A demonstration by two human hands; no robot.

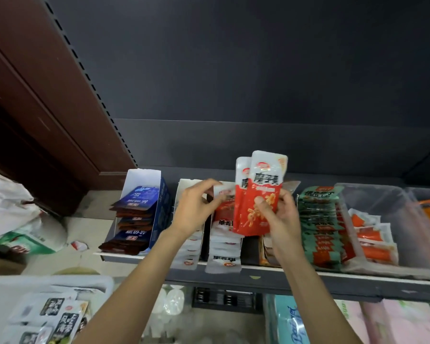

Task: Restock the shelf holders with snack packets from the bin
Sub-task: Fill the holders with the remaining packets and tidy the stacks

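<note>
Bin (pixel 102 285) with black-and-white packets at lower left | right hand (pixel 280 214) grips red snack packets (pixel 258 194) upright above shelf (pixel 295 276) | left hand (pixel 196 207) pinches one packet in white holder (pixel 223 234) | blue carton (pixel 156 209) left, green packets (pixel 320 227) right

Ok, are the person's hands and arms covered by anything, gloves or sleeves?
No. Both the left hand and the right hand are bare, with no gloves, rings or watch visible. The forearms are uncovered as far as the frame shows, with no sleeve edge in view.
</note>
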